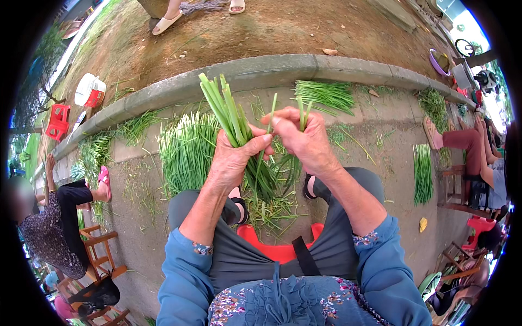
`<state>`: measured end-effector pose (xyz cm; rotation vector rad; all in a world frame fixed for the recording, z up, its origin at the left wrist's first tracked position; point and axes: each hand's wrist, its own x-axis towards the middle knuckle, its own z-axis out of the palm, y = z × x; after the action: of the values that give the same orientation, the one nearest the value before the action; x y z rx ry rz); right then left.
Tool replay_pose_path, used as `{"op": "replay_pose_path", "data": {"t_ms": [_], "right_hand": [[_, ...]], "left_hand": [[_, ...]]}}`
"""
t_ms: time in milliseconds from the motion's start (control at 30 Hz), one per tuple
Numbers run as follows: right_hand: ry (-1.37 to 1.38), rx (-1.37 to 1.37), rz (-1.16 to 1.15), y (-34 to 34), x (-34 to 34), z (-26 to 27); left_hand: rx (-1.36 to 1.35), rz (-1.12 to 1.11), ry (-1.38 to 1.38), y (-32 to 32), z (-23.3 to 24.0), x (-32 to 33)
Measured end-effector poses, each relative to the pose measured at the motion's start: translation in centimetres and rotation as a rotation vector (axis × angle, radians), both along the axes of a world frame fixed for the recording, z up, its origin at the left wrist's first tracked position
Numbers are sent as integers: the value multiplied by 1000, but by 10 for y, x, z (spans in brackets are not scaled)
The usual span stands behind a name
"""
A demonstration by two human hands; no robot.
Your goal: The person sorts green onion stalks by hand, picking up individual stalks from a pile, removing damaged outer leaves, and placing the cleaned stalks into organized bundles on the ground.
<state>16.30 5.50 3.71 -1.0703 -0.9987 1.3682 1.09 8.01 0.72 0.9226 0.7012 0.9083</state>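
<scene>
My left hand (240,153) is closed around a bunch of green chives (228,110), cut ends up and leaves hanging down between my knees. Close to its right, my right hand (304,136) pinches a single chive stalk (274,106) between thumb and finger. A few more stalks (304,114) stick up from the fingers of that same hand, their leaves drooping below it. A large pile of chives (187,150) with pale ends lies on the pavement left of my hands. Another chive bundle (326,95) lies by the curb beyond my right hand. Loose leaf scraps (271,214) litter the ground between my feet.
A concrete curb (277,67) crosses ahead, with bare soil beyond. A red plastic stool (261,248) is under me. On the left are a seated person (53,232) and a white-and-red bucket (91,90). Rightward, a chive bundle (423,175) lies near another seated person's leg (465,139).
</scene>
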Motion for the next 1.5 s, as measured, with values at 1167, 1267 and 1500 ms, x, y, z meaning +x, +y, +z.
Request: {"op": "replay_pose_path", "data": {"t_ms": [1167,1267,1500], "right_hand": [[67,-23,-45,1,-4,-5],[115,-80,-38,1,1,-2],[68,-26,7,1,-2,-2]], "left_hand": [[23,6,50,-2,2,2],[32,-11,58,-2,1,2],[-4,21,-15,-1,3,0]]}}
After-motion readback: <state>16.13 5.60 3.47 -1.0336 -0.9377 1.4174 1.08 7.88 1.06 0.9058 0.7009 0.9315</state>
